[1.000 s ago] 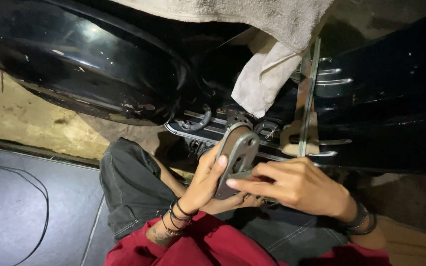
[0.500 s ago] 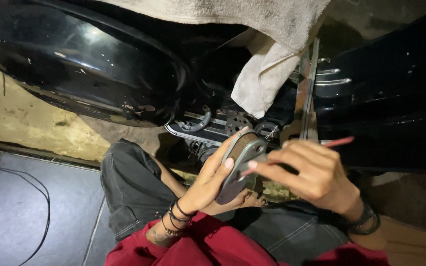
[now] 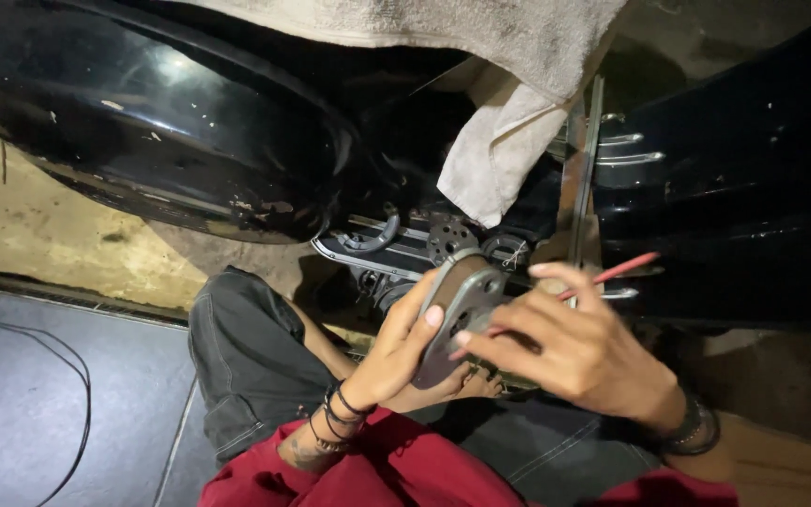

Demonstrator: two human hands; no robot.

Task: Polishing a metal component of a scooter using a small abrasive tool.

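My left hand (image 3: 404, 349) grips a flat grey metal plate (image 3: 458, 310) with rounded corners and holes, holding it tilted in front of the underside of a black vehicle body (image 3: 171, 122). My right hand (image 3: 574, 355) is closed around a thin red stick-like tool (image 3: 612, 275) and rests its fingertips against the plate's right edge. Black bands sit on both wrists. The tool's working tip is hidden behind my fingers and the plate.
A whitish cloth (image 3: 504, 141) hangs from the vehicle above my hands. Behind the plate are metal fittings and a round perforated part (image 3: 451, 237). A thin metal rod (image 3: 586, 169) runs upright at right. A dark mat with a black cable (image 3: 58, 376) lies at left.
My right hand lifted from under the plate to its right edge, and the red tool now shows, pointing up right. The plate tilted more upright in my left hand.
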